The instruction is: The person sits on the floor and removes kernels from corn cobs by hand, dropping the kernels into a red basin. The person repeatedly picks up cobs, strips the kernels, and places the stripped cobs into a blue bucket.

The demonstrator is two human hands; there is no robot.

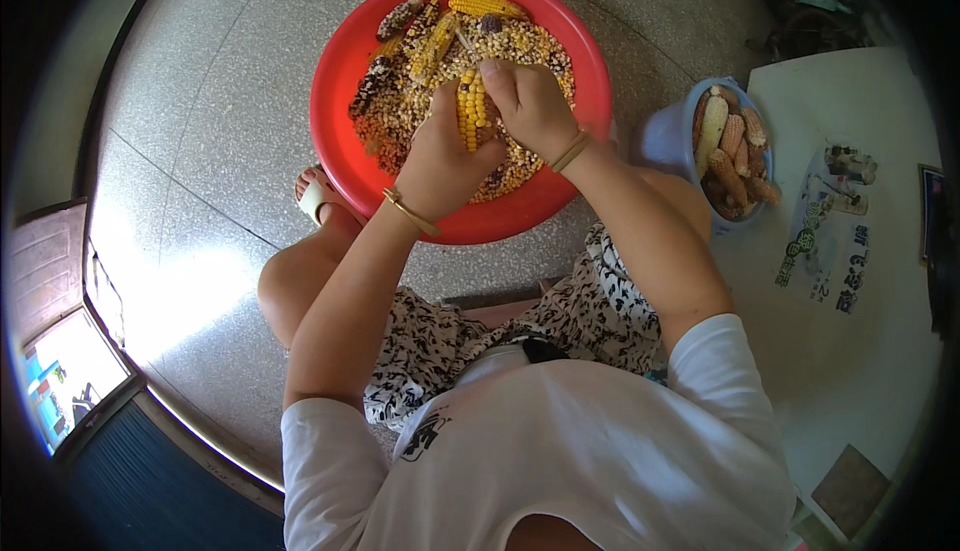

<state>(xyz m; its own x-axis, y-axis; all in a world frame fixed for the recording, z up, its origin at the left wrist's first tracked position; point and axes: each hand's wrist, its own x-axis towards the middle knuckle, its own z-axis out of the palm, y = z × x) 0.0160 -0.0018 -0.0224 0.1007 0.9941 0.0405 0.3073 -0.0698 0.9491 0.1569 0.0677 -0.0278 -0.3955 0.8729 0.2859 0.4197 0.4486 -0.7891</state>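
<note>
Both hands are around one yellow corn cob (472,109) above a round red plastic basin (592,89). My left hand (450,157) wraps the cob from the left and below, its thumb along the side. On the right, my right hand (531,104) grips the cob with its thumb near the upper end. A few dark kernels show among the yellow ones. Loose yellow, white and purple corn kernels (517,44) cover the basin's bottom. Several other cobs rest at its far side, among them a yellow cob (487,4) and a dark-speckled cob (401,16).
A blue bucket (697,112) at the right holds several stripped, pinkish cobs (726,168). Next to it stands a pale appliance-like box (825,356) bearing pictures and writing. The basin is on a speckled stone floor (247,63). An open doorway (75,371) lets in light at the left.
</note>
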